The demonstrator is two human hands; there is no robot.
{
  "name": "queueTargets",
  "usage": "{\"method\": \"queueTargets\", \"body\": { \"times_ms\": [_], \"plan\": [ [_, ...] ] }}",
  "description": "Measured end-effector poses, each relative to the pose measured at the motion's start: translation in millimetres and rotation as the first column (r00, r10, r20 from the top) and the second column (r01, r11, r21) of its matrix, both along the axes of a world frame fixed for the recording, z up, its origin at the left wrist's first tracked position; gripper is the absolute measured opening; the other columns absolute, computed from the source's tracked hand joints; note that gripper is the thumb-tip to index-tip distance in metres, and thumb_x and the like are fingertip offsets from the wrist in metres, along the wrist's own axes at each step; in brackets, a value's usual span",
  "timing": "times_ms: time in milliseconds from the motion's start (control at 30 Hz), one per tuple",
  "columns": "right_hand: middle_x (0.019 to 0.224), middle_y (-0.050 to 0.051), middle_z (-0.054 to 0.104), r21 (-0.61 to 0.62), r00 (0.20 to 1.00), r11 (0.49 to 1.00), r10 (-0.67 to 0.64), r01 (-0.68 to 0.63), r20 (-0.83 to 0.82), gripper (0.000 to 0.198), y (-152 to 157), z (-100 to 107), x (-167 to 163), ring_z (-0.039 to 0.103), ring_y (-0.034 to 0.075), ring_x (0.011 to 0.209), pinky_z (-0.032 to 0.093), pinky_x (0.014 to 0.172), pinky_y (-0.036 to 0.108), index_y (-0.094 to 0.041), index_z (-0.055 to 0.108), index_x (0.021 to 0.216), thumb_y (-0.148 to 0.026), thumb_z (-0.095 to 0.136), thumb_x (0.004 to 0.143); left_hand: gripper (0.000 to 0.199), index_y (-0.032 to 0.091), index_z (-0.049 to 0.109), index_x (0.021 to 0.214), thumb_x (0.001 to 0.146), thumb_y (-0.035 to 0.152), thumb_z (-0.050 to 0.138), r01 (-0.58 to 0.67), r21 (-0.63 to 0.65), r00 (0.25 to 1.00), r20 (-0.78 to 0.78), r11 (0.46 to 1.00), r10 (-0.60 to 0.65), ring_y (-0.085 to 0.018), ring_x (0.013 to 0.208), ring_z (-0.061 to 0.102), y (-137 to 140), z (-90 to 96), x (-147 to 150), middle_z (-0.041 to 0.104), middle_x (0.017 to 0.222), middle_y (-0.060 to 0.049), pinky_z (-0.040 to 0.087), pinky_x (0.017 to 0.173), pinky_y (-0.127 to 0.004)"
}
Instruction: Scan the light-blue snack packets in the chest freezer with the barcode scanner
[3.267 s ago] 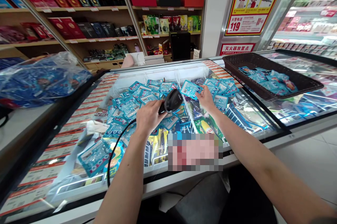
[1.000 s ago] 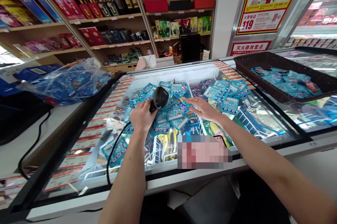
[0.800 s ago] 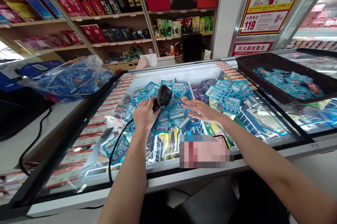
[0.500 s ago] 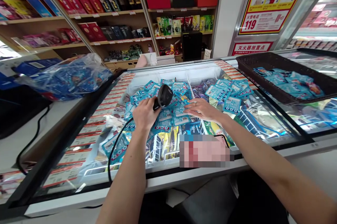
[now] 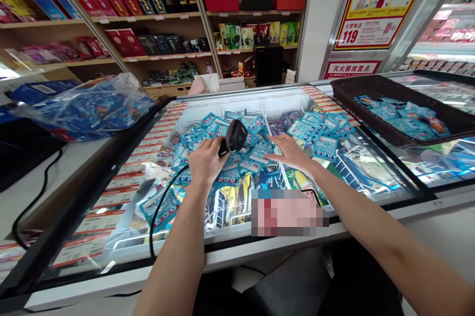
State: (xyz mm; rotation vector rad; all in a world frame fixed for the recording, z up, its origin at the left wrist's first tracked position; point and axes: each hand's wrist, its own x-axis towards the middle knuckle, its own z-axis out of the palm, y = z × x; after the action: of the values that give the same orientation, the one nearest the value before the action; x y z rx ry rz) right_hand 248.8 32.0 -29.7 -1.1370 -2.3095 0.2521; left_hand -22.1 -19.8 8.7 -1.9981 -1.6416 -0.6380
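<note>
My left hand (image 5: 205, 160) is closed around the handle of a black barcode scanner (image 5: 236, 136). Its head is over a spread of small blue packets (image 5: 211, 125) lying on the glass top of a chest freezer (image 5: 218, 256). My right hand (image 5: 291, 152) has its thumb and fingers apart, with nothing held, at the right edge of these packets. Close to its thumb lies a blue packet with a barcode label (image 5: 256, 165). Farther right is a second, smaller group of blue packets (image 5: 321, 128). The scanner's black cable (image 5: 158, 207) runs down past my left forearm.
On the right, a dark brown basket (image 5: 345, 87) holds more blue packets. A clear plastic bag (image 5: 122, 103) full of blue packets rests on the left counter. A phone (image 5: 289, 212), blurred out, lies on the front edge. Shelves (image 5: 148, 18) with boxes and bottles stand behind.
My right hand has opened its fingers and drawn slightly right, off the packet near it. That packet now lies at a different angle. The scanner stays in my left hand, nearly still.
</note>
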Motion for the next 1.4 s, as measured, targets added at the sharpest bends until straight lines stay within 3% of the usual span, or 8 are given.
{"method": "queueTargets", "body": {
  "times_ms": [367,500,600,733,867,1000,1300,1400],
  "plan": [
    [0.119,0.009,0.054,-0.246,0.977,0.961,-0.164,0.127,-0.139,0.074,11.1,5.5,13.4,0.052,0.024,0.102,0.04,0.088,0.039,-0.022,0.045,0.129,-0.045,0.07,0.064,0.032,0.023,0.055,0.111,0.082,0.035,0.05,0.007,-0.009,1.0,0.004,1.0,-0.007,-0.025,0.099,0.056,-0.4,-1.0,-0.5,0.065,0.098,-0.007,0.038,0.066,-0.031],
    [0.115,0.011,0.056,-0.33,0.942,0.918,-0.288,0.22,-0.172,0.062,17.4,5.6,20.9,0.057,0.023,0.09,0.043,0.08,0.038,-0.017,0.05,0.121,-0.045,0.066,0.068,0.032,0.023,0.055,0.111,0.081,0.035,0.05,0.003,-0.007,1.0,-0.011,1.0,-0.003,-0.024,0.096,0.057,-0.7,-1.0,0.4,0.065,0.098,-0.007,0.038,0.066,-0.031],
    [0.096,0.01,0.062,-0.304,0.909,0.909,-0.357,0.286,-0.213,0.041,21.5,5.2,23.9,0.058,0.024,0.082,0.044,0.075,0.039,-0.017,0.059,0.1,-0.048,0.058,0.073,0.032,0.023,0.055,0.111,0.081,0.034,0.05,0.008,-0.008,1.0,-0.02,1.0,-0.008,-0.024,0.097,0.056,-0.9,-1.1,0.9,0.065,0.098,-0.007,0.039,0.066,-0.031],
    [0.07,0.002,0.059,-0.382,0.824,0.903,-0.365,0.198,-0.433,0.027,22.5,4.2,24.2,0.06,0.021,0.064,0.045,0.062,0.035,-0.02,0.054,0.08,-0.047,0.055,0.075,0.032,0.023,0.055,0.111,0.082,0.035,0.049,0.042,-0.014,0.999,-0.023,0.999,-0.042,-0.024,0.098,0.056,-1.2,-1.0,1.8,0.065,0.099,-0.007,0.039,0.066,-0.031],
    [0.074,0.0,0.061,-0.473,0.659,0.88,-0.379,0.041,-0.65,0.029,19.4,6.2,22.6,0.062,0.019,0.066,0.047,0.062,0.033,-0.021,0.049,0.088,-0.038,0.062,0.068,0.032,0.022,0.056,0.11,0.082,0.035,0.049,0.078,-0.037,0.996,-0.037,0.996,-0.08,-0.024,0.096,0.057,-1.3,-0.9,2.9,0.065,0.099,-0.008,0.04,0.065,-0.03],
    [0.08,0.001,0.063,-0.473,0.585,0.881,-0.385,0.001,-0.714,0.035,16.4,10.7,21.7,0.06,0.019,0.074,0.047,0.067,0.034,-0.022,0.048,0.091,-0.036,0.065,0.065,0.031,0.023,0.056,0.109,0.081,0.034,0.05,0.136,-0.071,0.988,-0.07,0.988,-0.141,-0.023,0.092,0.058,-2.0,-0.3,4.9,0.065,0.095,-0.006,0.04,0.066,-0.03],
    [0.064,-0.005,0.037,-0.497,0.635,0.84,-0.51,0.219,-0.581,0.037,27.9,-7.2,25.3,0.041,0.014,0.063,0.041,0.063,0.033,-0.023,0.039,0.072,-0.051,0.063,0.066,0.034,0.022,0.055,0.11,0.08,0.038,0.052,0.204,-0.111,0.974,-0.073,0.973,-0.213,-0.023,0.092,0.058,-4.2,2.4,10.5,0.065,0.095,-0.006,0.041,0.066,-0.03],
    [0.063,-0.005,0.034,-0.48,0.649,0.848,-0.499,0.227,-0.575,0.04,28.5,-9.7,23.9,0.038,0.013,0.062,0.038,0.063,0.032,-0.023,0.04,0.074,-0.055,0.062,0.066,0.034,0.022,0.055,0.109,0.08,0.037,0.053,0.219,-0.125,0.97,-0.077,0.968,-0.229,-0.023,0.091,0.058,-4.5,2.7,12.8,0.065,0.093,-0.007,0.041,0.066,-0.03]
  ]
}}
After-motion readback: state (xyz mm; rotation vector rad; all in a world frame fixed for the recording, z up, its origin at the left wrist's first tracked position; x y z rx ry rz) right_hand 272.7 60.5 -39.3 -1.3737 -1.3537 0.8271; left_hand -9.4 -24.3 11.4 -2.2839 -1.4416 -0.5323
